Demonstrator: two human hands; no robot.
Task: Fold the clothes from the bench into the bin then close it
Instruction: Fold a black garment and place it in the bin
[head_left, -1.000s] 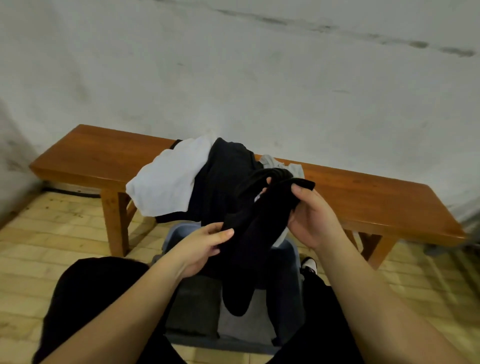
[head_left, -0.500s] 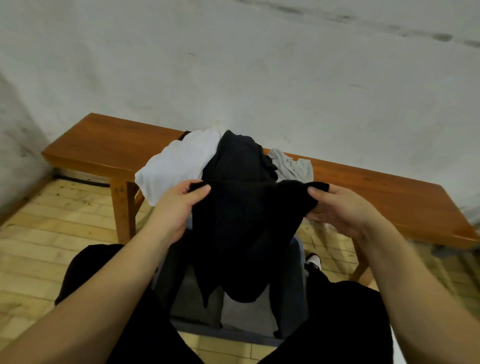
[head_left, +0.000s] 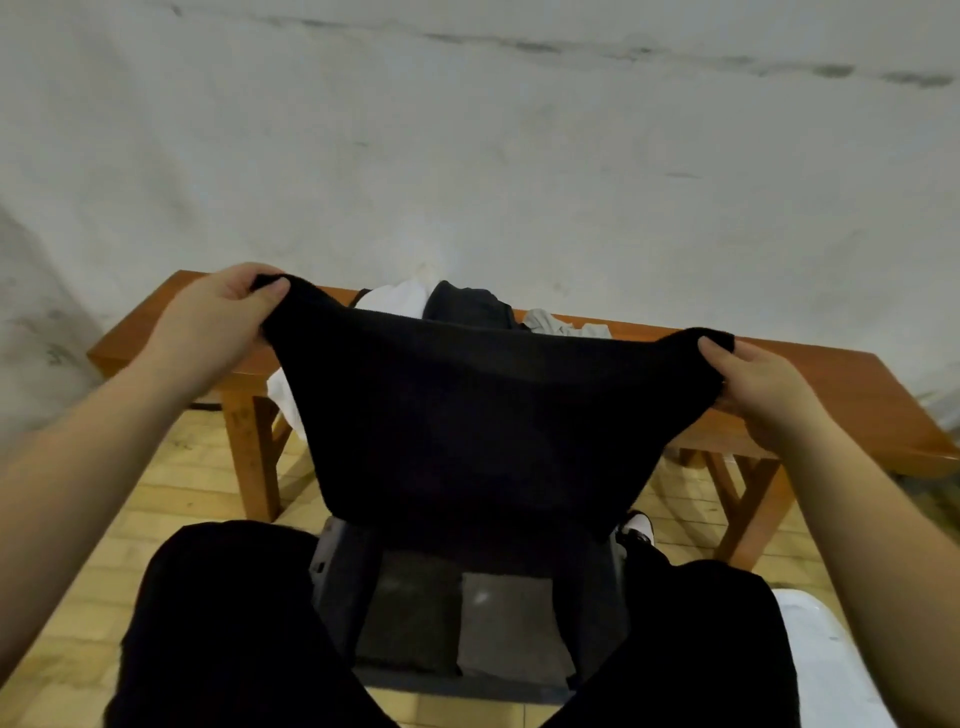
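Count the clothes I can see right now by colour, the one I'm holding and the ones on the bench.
Black: 2, the held garment and one on the bench
White: 1
Grey: 1
Total: 4 visible; the held garment may hide more.

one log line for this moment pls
step: spreading black garment | left hand: grips corner | right hand: grips corner | over open bin | pile on bench

Left hand (head_left: 218, 322) and right hand (head_left: 763, 387) raised apart, grips pinched.
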